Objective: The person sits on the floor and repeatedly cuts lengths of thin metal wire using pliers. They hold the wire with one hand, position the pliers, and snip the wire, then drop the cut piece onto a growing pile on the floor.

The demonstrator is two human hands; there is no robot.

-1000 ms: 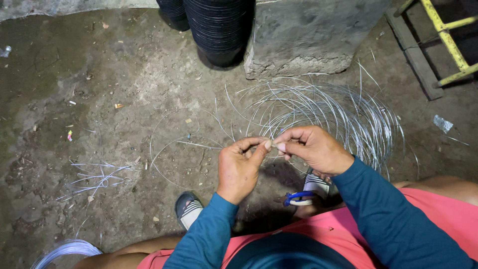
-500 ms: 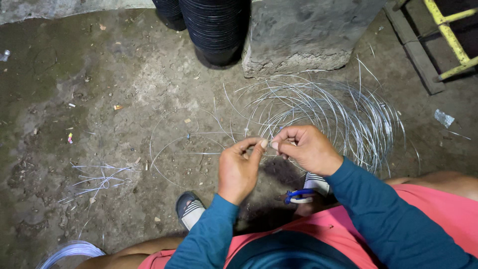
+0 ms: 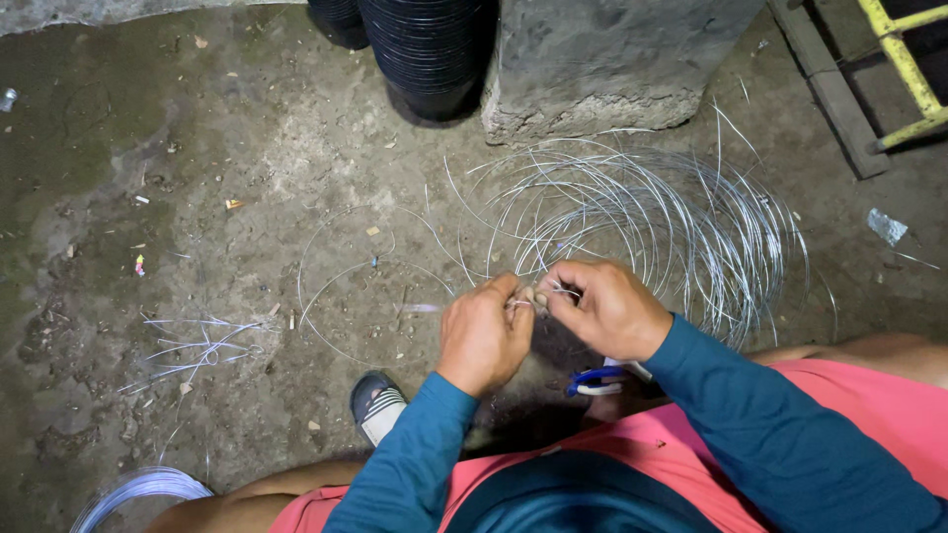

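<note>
Near edge: a second wire coil (image 3: 138, 491) lies at the near left corner; a grey sandal (image 3: 378, 405) rests on the floor (image 3: 247, 128) just near the hands.
Pliers: blue-handled pliers (image 3: 595, 381) lie under the right forearm, mostly hidden.
Left hand: the left hand (image 3: 484, 336) is curled nearly closed, thumb and forefinger pinching a thin wire (image 3: 538, 296).
Right hand: the right hand (image 3: 604, 308) is likewise closed tight, fingertips pinching the same wire just beside the left; the two hands touch at the fingertips.
Wire: the pinched wire sits between the fingertips, above the floor at scene centre.
Left of hands: short cut wire pieces (image 3: 197, 345) lie well apart on the floor.
Beyond hands: a loose wire coil (image 3: 671, 217) spreads on the floor, right of centre.
Far: a concrete block (image 3: 612, 59) and stacked black pots (image 3: 430, 49) stand at the far edge.
</note>
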